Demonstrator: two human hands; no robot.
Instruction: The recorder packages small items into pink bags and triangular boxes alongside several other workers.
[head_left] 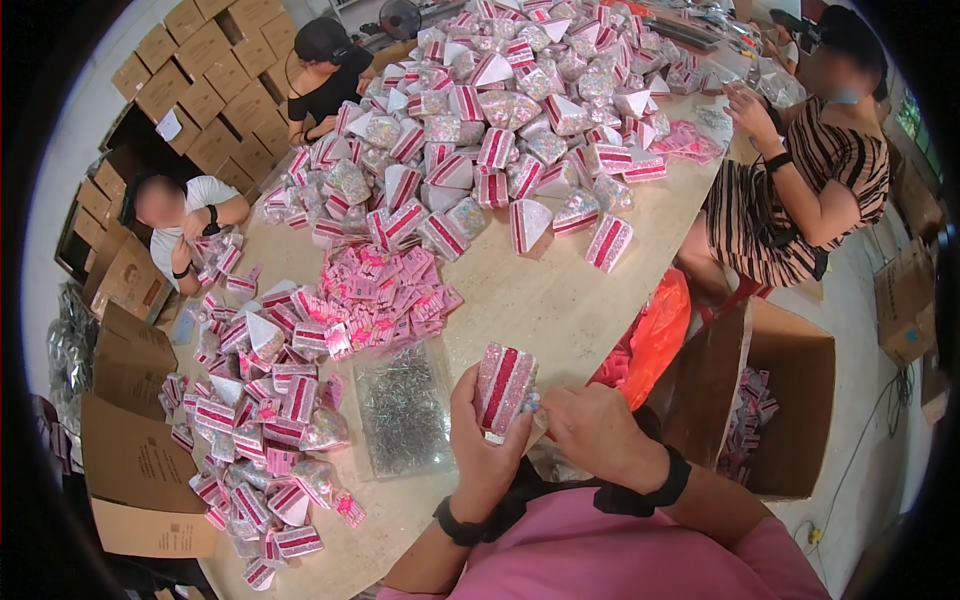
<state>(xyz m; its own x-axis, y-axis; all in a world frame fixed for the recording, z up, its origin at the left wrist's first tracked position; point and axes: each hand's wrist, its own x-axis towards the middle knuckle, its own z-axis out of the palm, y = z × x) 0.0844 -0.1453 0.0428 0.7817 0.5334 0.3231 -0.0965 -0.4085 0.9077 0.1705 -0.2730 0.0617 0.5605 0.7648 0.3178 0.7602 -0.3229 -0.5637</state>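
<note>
Both hands, left hand (483, 440) and right hand (592, 432), pinch a light, crinkly pink wedge-shaped packet (503, 386), likely best gripped by its edges.

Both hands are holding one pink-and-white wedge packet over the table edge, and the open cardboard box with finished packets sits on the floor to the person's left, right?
Not quite. The head view shows the open cardboard box on the person's right, not left. The rest holds: the left hand and right hand both grip the wedge packet over the table edge.

Single head-worn fisheye view — looks steeply down, forward across table (560, 300); own hands close at lower centre, co-workers far at rim.
</note>
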